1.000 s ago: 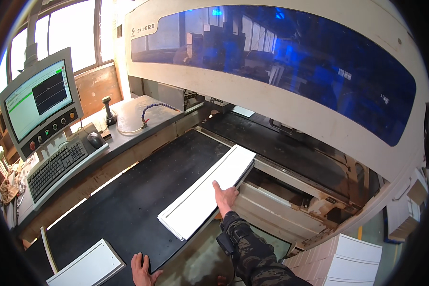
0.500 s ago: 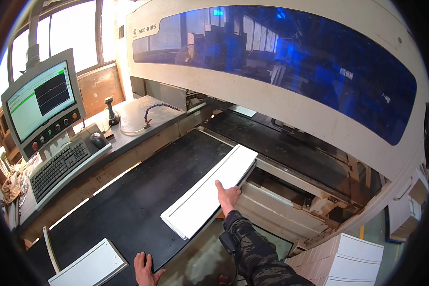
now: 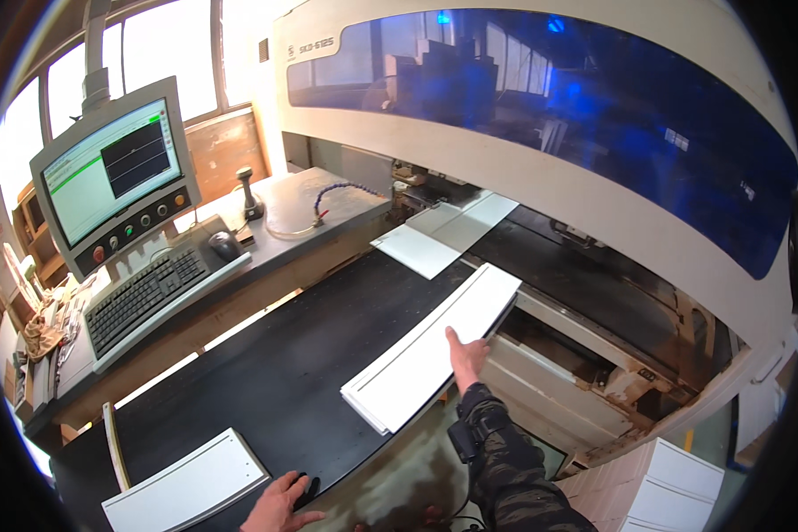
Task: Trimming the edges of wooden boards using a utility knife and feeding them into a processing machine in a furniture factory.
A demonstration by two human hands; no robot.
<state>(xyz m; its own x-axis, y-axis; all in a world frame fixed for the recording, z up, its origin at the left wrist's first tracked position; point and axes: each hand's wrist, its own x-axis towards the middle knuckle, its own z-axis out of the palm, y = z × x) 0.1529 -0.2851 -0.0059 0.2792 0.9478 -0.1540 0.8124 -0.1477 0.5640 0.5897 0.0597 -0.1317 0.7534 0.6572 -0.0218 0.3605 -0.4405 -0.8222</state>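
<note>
A small stack of long white panels (image 3: 430,350), a groove line along its top, lies on the black machine table (image 3: 266,372) at the table's near edge. My right hand (image 3: 468,356) holds the stack's near long side, thumb on top; the other fingers are partly hidden at the edge. Lower left, my left hand (image 3: 282,507) rests at the table edge, fingers stretched out and holding nothing. Just left of it lie shorter white panels (image 3: 186,479). Farther off, a separate white panel (image 3: 423,249) reaches from beneath the machine's hood onto the table.
The large cream machine hood (image 3: 541,151) with a blue window spans the far side. A monitor panel (image 3: 106,177), keyboard (image 3: 146,288) and mouse (image 3: 224,245) stand at the left. Stacked white panels (image 3: 678,488) stand lower right. A yellowish strip (image 3: 115,448) crosses the table's left end.
The separate white panel has slid out from under the hood toward me, onto the table. The view has shifted left. My right hand remains on the long stack, my left at the table edge.
</note>
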